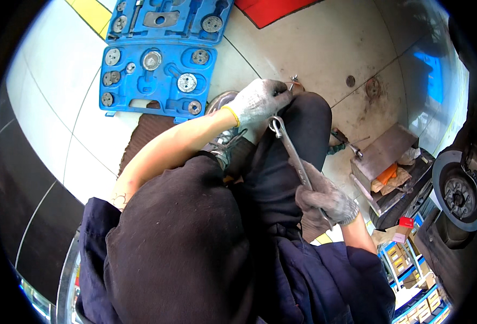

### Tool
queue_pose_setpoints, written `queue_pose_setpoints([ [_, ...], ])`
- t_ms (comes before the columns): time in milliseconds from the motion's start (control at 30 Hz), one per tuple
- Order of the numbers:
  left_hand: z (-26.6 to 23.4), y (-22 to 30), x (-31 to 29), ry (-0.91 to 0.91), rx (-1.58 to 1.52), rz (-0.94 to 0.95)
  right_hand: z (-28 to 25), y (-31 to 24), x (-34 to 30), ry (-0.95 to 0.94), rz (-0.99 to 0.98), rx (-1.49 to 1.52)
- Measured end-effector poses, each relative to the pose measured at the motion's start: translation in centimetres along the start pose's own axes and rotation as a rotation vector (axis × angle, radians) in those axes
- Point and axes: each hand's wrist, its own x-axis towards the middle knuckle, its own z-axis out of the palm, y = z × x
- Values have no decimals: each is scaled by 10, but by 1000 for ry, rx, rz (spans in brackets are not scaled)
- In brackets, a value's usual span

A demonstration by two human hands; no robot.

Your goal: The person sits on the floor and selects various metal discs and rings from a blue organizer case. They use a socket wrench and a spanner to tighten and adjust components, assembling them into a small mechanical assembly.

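My left hand (259, 100), in a pale work glove with a yellow cuff, reaches past my bent knee. Its fingers are pinched together, and a small screw-like metal piece (293, 82) shows at the fingertips; the gripped part is hidden. A long steel wrench (295, 156) is wrapped in the fingers of my right hand (327, 198), which wears a dirty grey glove. The wrench slants up over my thigh, its ring end just below my left hand. Whether anything sits in that ring I cannot tell.
An open blue tool case (141, 92) with round metal discs lies at the far left. To the right are a green-handled tool (336, 148), a metal box (384, 154) beside an orange cloth (387, 174), and a wheel hub (458, 195). Shelves with boxes (419, 310) stand at lower right.
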Motion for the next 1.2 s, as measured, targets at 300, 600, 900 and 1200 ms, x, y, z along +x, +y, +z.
queue_pose_setpoints([
  [300, 18, 0, 5, -46, 211, 48, 23, 26, -24, 151, 107, 345],
  [600, -12, -10, 20, 20, -166, -167, 50, 47, 12, 283, -90, 409],
  [900, -5, -17, 11, 300, -150, -26, 54, 12, 6, 414, -40, 99],
  [1200, 2, -18, 22, 308, -113, 67, 62, 28, 21, 524, -115, 29],
])
